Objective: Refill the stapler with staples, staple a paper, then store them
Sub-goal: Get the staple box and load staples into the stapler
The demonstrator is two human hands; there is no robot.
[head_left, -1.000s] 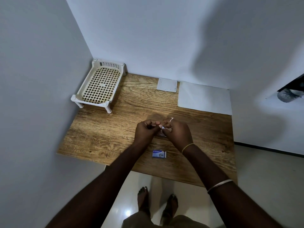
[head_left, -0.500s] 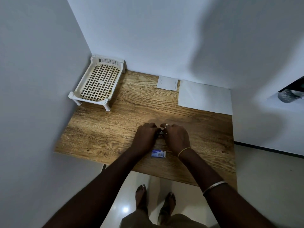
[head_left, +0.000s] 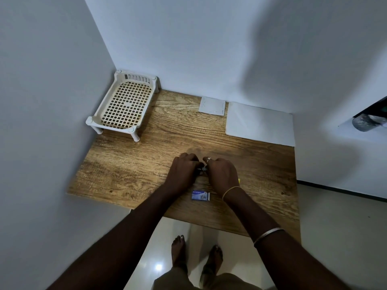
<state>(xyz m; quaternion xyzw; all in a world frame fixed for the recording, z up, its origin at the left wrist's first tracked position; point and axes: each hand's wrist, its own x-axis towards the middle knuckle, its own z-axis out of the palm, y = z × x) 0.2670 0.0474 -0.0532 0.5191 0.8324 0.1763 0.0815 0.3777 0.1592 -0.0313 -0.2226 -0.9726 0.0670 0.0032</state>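
My left hand (head_left: 182, 171) and my right hand (head_left: 222, 173) rest close together on the wooden table (head_left: 129, 170), both closed around a small stapler (head_left: 202, 169). Only a dark metallic bit of it shows between my fingers; the rest is hidden. A sliver of yellow (head_left: 239, 181) peeks out at the right edge of my right hand. A small blue-and-white staple box (head_left: 200, 195) lies on the table just in front of my hands, near the front edge. A large white paper (head_left: 259, 123) lies at the back right, a smaller white sheet (head_left: 212, 106) beside it.
A cream plastic lattice tray on short legs (head_left: 125, 103) stands in the back left corner against the walls. Walls close the table at the left and back. My bare feet (head_left: 196, 256) show on the tiled floor below the front edge.
My hands have come down from a raised position to rest on the table with the stapler between them. The view has shifted slightly.
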